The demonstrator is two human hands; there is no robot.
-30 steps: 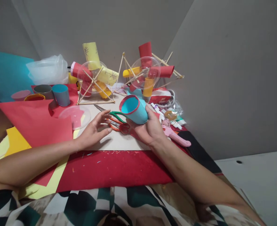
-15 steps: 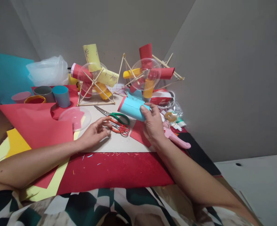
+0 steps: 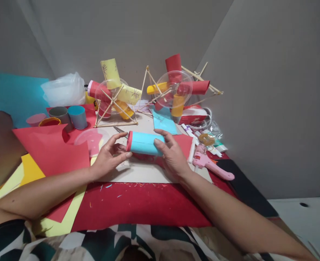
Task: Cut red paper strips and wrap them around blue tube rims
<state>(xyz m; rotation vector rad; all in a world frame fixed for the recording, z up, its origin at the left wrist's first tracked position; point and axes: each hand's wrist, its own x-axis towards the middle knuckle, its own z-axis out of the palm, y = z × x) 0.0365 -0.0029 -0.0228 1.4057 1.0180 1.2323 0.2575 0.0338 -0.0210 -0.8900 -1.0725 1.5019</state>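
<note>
A light blue paper tube [image 3: 146,143] with a red band at its left end lies level above the white board [image 3: 149,174]. My right hand [image 3: 173,154] is closed on the tube's right end, thumb in front and fingers behind. At the red-banded end is my left hand [image 3: 109,156], thumb and fingers apart around the opening; whether it touches the paper is unclear. Behind the tube, a scissors blade [image 3: 119,129] pokes out; the handles are hidden. A red paper piece [image 3: 185,143] rests on the board by my right hand.
Two stick-framed wheels with paper tubes, a left wheel [image 3: 112,99] and a right wheel [image 3: 173,88], stand at the back. A pink glue gun [image 3: 214,168] lies right. Left are a blue cup [image 3: 77,117], other cups, a clear lid [image 3: 90,141] and red paper [image 3: 53,148].
The blue tube has moved left and toward me in my right hand, now level. My left hand has come to its red-banded end, away from the scissors. The view has shifted slightly.
</note>
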